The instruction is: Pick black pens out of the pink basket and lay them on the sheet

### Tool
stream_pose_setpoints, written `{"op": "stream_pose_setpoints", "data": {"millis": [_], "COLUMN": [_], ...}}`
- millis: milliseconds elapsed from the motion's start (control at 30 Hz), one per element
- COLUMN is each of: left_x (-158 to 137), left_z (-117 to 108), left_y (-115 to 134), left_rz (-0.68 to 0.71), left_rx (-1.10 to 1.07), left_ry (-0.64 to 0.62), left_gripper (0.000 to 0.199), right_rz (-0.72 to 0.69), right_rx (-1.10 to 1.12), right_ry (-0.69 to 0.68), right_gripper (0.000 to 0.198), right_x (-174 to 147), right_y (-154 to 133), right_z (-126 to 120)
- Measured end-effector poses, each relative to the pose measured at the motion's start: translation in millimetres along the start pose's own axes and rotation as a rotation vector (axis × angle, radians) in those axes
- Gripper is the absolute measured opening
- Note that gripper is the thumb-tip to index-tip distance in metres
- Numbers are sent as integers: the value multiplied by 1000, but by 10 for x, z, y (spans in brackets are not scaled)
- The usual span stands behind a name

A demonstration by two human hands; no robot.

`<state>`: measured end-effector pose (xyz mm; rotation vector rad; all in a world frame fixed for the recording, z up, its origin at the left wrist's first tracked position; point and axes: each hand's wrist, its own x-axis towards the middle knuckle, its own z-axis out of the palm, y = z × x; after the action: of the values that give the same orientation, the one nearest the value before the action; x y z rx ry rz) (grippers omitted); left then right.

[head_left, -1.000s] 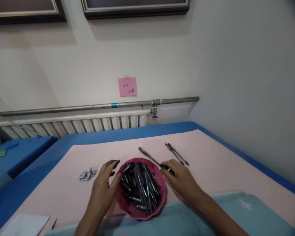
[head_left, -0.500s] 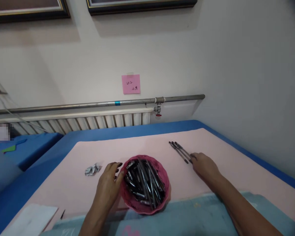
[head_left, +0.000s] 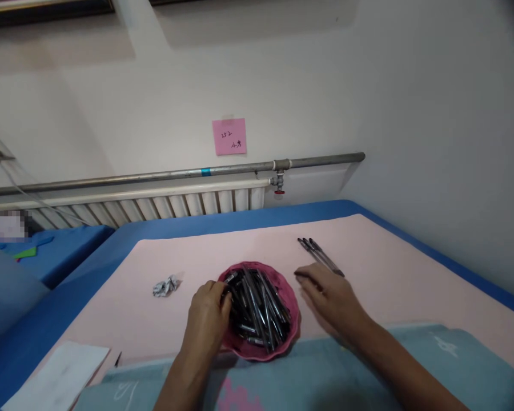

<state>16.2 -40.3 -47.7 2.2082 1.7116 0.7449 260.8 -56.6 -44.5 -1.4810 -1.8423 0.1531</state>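
A round pink basket (head_left: 294, 319) holds a heap of black pen caps (head_left: 246, 329) and clear-barrelled pens (head_left: 261, 311). My left hand (head_left: 208, 314) reaches over the basket's left rim, its fingers bent together among the black caps; what lies between the fingertips is hidden. Just right of the basket, my right hand (head_left: 329, 294) hovers with fingers loosely bent and apart, and I see nothing held in it. Beyond it, three capped pens (head_left: 319, 254) lie side by side on the pink sheet.
A pink sheet (head_left: 154, 334) covers the blue table (head_left: 223, 220). A crumpled wrapper (head_left: 166, 286) lies left of the basket. White paper (head_left: 57, 374) and a small dark piece (head_left: 118, 359) lie at the near left. A radiator (head_left: 192, 202) and pipe stand behind.
My right hand has left the pens and moved left towards the basket. My left hand has moved from outside the rim to the caps inside. The camera view has tipped slightly downward.
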Motion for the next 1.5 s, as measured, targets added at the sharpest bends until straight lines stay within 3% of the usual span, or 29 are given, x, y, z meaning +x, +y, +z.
{"op": "stream_pose_setpoints", "data": {"millis": [133,400,633,933,1167,1500], "left_x": [-8,-20,-113,-154,-160,-173], "left_z": [20,7,179,307,341,302], "left_y": [22,20,230,341,399,456], "left_rz": [21,16,95,48,30,11], "left_rx": [16,75,86,198,217,282], "left_ry": [-66,-111,-103,-35,8,-47], "left_gripper": [21,19,10,15,14,17], "right_rz": [-158,-206,-199,-105,-76,-32], "right_rx": [7,-104,-152,-209,-302,-380], "right_ry": [-206,-350,-345,-122,-178,-247], "right_gripper": [17,18,17,18,17,29], "right_x": [-121,-173,-189,-130,-138,-97], "right_y": [-321,-343,-394,-272,-266,-246], "right_z": [158,263,299,252,313,353]}}
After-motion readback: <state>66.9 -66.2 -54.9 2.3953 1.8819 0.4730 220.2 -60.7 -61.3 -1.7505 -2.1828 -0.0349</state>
